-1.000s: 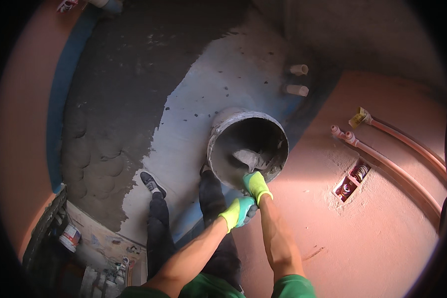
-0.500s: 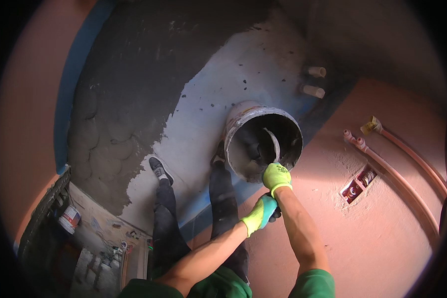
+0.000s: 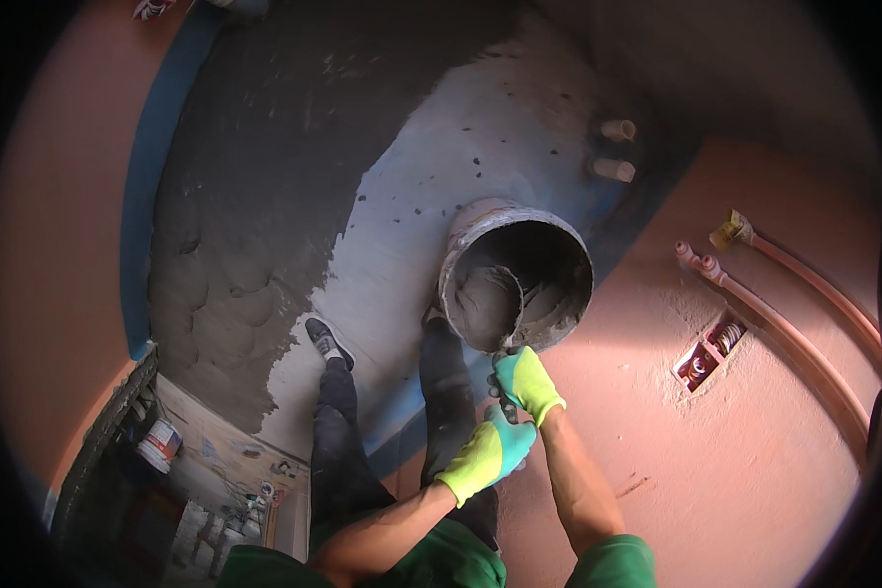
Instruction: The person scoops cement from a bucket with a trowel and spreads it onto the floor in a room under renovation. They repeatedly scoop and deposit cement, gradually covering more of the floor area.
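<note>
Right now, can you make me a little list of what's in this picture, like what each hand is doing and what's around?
left hand: in a green glove, gripping a tool handle just below the right hand
right hand: in a green glove, gripping the same handle by the bucket rim
tool: trowel loaded with grey mortar, blade inside the bucket
bucket: round, dirty, standing on the floor
floor: partly spread with wet dark mortar, partly pale grey
wall: pink, with copper pipes
</note>
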A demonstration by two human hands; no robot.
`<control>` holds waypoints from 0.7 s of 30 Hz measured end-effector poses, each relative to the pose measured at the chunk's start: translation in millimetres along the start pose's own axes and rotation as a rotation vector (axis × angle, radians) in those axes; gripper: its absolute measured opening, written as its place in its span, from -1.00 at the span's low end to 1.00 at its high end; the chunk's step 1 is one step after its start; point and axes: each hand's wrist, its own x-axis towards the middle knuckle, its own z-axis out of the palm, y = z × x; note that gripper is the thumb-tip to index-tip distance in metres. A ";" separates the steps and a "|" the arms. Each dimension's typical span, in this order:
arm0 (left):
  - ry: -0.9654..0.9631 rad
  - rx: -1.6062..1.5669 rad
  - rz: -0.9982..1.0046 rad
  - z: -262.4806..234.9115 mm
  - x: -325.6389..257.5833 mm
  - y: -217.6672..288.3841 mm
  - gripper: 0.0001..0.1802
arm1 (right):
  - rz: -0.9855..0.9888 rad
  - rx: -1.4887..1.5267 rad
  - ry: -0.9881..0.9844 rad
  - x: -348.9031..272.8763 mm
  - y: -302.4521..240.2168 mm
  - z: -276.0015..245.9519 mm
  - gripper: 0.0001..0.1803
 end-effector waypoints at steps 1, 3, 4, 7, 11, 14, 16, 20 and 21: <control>-0.058 0.057 -0.028 6.2 -7.9 3.3 -0.46 | 0.188 0.412 -0.049 -13.7 -4.5 -8.7 -0.76; -0.108 0.216 0.054 18.5 -21.0 7.0 -0.38 | 0.221 0.731 -0.129 -39.2 -11.6 -24.4 -0.70; -0.103 0.121 0.003 23.8 -25.7 7.3 -0.35 | 0.305 0.765 -0.100 -44.4 -15.4 -29.4 -0.70; -0.250 0.054 0.080 20.5 -19.2 3.4 -0.47 | 0.347 0.822 -0.030 -37.6 -17.9 -38.2 -0.75; -0.084 -0.118 0.036 -14.0 11.0 -16.4 -0.50 | 0.300 0.875 0.011 22.2 0.3 -39.2 -0.77; 0.087 -0.162 0.010 -51.6 24.7 -37.7 -0.59 | 0.342 0.749 0.110 76.0 18.4 -38.7 -0.78; 0.167 -0.258 0.017 -74.9 32.0 -52.3 -0.64 | 0.323 0.638 0.161 107.9 29.5 -37.2 -0.79; 0.290 -0.282 0.131 -111.8 59.9 -75.2 -0.61 | 0.404 0.822 0.239 168.1 47.8 -27.8 -0.76; 0.352 -0.216 0.258 -122.1 73.5 -76.1 -0.60 | 0.418 0.922 0.322 185.7 49.4 -23.1 -0.78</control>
